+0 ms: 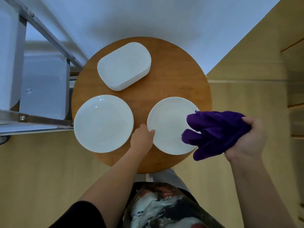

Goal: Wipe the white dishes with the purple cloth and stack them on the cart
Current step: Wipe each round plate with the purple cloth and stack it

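A round wooden bench (164,89) carries the dishes. Three white pieces lie directly on its top: a stack of rounded-rectangular plates (124,65) at the far side, a round plate (102,123) at the near left, and a second round plate (167,124) at the near right. The two round plates lie side by side with a strip of bare wood between them, and both stand apart from the stack. The left plate reaches slightly past the bench's left edge. The bench stands on a pale wood-look floor (41,170).
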